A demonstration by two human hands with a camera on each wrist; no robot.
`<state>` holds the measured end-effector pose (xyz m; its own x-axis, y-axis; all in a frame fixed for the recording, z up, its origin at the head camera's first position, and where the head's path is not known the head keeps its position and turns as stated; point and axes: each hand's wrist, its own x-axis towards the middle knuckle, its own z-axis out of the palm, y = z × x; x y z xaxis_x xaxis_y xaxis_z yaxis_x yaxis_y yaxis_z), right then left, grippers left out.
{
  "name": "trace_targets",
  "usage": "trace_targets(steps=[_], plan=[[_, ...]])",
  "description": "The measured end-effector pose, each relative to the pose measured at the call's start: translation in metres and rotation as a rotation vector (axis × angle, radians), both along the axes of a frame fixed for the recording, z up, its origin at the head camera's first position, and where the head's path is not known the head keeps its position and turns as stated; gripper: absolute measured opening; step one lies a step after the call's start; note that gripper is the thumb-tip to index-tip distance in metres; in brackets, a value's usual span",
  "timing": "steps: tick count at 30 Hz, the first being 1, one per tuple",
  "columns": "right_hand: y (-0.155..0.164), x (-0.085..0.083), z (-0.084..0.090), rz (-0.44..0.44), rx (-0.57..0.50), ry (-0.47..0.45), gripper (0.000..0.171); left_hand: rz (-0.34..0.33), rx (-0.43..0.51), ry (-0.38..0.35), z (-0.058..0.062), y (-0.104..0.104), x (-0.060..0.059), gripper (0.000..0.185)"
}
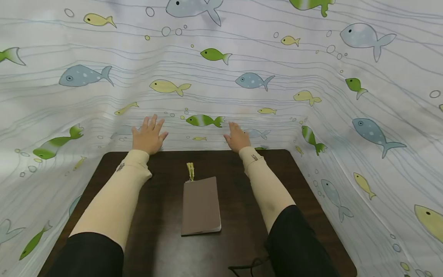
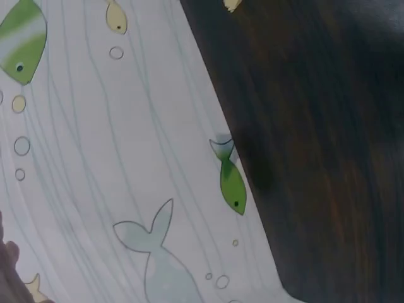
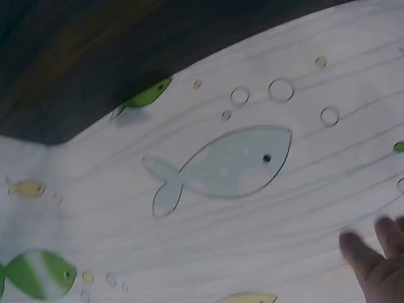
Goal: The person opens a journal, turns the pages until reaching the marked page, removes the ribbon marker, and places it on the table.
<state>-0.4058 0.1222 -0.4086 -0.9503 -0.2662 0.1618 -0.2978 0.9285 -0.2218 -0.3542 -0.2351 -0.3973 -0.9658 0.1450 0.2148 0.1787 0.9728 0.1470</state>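
Lying lengthwise, notebook (image 1: 201,206) points toward curtain (image 1: 221,96).

- The left hand (image 1: 149,135) shows in the left wrist view only as a blurred sliver cut by the frame edge at eight o'clock.
- The right hand (image 1: 237,137) is blurred in the right wrist view, cropped at four o'clock.
- The tassel (image 1: 190,171) at the notebook's (image 1: 201,206) twelve o'clock is too small to make out.
- A black cord (image 1: 247,265) is cut off at six o'clock.
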Motion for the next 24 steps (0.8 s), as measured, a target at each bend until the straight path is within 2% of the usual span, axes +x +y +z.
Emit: trace_targets(steps=[3,7,10,15,17,21,24], plan=[[0.0,0.007,-0.016,0.009,-0.092,-0.038,0.058,-0.016,0.007,0.008,-0.009,-0.002,0.006,0.059],[-0.001,0.025,-0.049,-0.001,-0.212,-0.089,0.047,-0.031,0.058,0.024,-0.026,-0.005,0.018,0.046],[-0.001,0.047,-0.078,-0.015,-0.308,-0.158,0.041,-0.044,0.1,0.019,-0.043,-0.003,0.03,0.035],[0.0,0.089,-0.116,-0.02,-0.488,-0.342,0.04,-0.065,0.175,-0.074,-0.074,0.016,0.055,0.031],[-0.001,0.105,-0.125,-0.004,-0.563,-0.419,0.041,-0.076,0.2,-0.11,-0.088,0.025,0.066,0.03],[-0.004,0.13,-0.136,0.059,-0.65,-0.531,0.043,-0.109,0.248,-0.128,-0.115,0.044,0.09,0.026],[-0.01,0.145,-0.14,0.103,-0.736,-0.594,0.045,-0.116,0.3,-0.142,-0.13,0.059,0.108,0.027]])
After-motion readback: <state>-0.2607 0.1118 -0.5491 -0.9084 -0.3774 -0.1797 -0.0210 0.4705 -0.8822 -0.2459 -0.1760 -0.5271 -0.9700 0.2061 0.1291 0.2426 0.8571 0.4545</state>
